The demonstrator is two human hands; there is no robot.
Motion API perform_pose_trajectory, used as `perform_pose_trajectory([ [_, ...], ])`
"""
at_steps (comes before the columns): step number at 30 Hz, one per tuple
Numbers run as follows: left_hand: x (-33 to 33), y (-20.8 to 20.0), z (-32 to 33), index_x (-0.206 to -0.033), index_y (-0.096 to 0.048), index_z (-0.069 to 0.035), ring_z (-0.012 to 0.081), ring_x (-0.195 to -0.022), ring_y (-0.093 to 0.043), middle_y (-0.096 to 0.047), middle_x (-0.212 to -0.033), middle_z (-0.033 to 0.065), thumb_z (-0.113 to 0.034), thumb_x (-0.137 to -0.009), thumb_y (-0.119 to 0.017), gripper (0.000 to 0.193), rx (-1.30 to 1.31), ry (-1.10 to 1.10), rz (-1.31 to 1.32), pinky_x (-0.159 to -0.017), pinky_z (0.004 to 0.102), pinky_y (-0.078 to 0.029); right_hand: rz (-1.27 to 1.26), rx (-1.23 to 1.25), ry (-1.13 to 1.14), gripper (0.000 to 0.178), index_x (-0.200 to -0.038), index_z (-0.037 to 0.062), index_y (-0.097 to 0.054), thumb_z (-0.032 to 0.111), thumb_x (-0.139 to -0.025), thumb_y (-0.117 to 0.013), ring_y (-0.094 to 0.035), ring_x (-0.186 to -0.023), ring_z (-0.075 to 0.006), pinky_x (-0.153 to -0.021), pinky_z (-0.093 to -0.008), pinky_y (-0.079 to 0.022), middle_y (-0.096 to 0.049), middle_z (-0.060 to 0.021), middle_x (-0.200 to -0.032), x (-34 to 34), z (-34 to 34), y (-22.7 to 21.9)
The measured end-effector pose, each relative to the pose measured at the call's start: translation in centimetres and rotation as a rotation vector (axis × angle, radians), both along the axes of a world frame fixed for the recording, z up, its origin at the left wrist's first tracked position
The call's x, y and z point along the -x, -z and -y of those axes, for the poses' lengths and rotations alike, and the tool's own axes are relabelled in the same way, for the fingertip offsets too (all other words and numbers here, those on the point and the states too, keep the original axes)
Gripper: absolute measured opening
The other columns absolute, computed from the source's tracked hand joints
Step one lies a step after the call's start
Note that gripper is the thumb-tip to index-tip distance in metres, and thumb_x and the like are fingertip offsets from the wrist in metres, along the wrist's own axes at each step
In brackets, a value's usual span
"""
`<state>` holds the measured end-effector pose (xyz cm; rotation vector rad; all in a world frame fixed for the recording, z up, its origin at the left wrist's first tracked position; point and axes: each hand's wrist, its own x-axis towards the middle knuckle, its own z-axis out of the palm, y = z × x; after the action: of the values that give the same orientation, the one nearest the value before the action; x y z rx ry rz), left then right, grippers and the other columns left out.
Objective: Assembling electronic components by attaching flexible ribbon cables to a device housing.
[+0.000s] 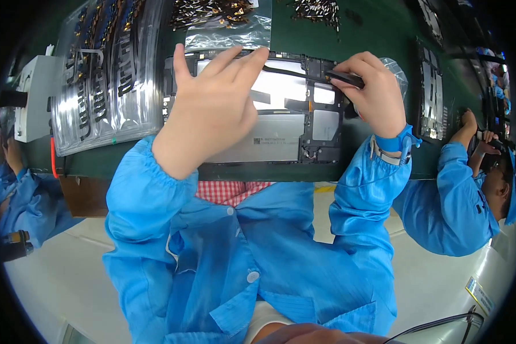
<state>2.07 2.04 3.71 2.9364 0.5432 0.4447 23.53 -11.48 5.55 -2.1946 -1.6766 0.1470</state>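
Note:
An opened tablet (pixel 269 137) lies in front of me, its silver battery and black inner frame showing. My left hand (pixel 215 94) spreads over its left half, fingers stretched apart and fingertips at the far edge. It hides much of that side. My right hand (pixel 375 86) grips a slim black tool (pixel 347 78) above the tablet's far right corner; its exact kind is unclear. A thin black strip (pixel 292 72) runs leftward from the tool toward my left fingertips. I cannot tell whether it is part of the tool or a cable.
At left, clear plastic trays (pixel 109 123) hold rows of black flex cables, beside a white box (pixel 35 97). Small parts heap on a clear bag (pixel 229 40) and in another pile (pixel 318 11). Another opened device (pixel 432 94) lies right, near a co-worker in blue (pixel 458 200).

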Motion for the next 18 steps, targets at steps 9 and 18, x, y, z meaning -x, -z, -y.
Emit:
perform_pose_trajectory([
  [9, 0.3, -0.5, -0.7, -0.119, -0.049, -0.011, 0.0229, -0.119, -0.044, -0.052, -0.123, 0.0003, -0.01, -0.072, -0.05, 0.047, -0.1, 0.097, -0.072, -0.091, 0.0712, -0.015, -0.255, -0.183, 0.118, 0.016, -0.094, 0.0021, -0.057, 0.008, -0.08, -0.063, -0.059, -0.072, -0.0104, -0.065, -0.0211, -0.045, -0.062, -0.0079, -0.079, 0.9, -0.3, -0.4],
  [18, -0.1, -0.7, -0.1, -0.113, -0.054, -0.011, 0.0205, -0.119, -0.043, -0.049, -0.125, -0.0013, -0.012, -0.068, -0.054, 0.044, -0.14, 0.087, -0.116, -0.094, 0.0694, -0.012, -0.196, -0.131, 0.106, 0.017, -0.091, 0.0031, -0.06, 0.012, -0.078, -0.065, -0.063, -0.07, -0.0155, -0.062, -0.0242, -0.047, -0.064, -0.0096, -0.078, 0.3, -0.2, 0.4],
])
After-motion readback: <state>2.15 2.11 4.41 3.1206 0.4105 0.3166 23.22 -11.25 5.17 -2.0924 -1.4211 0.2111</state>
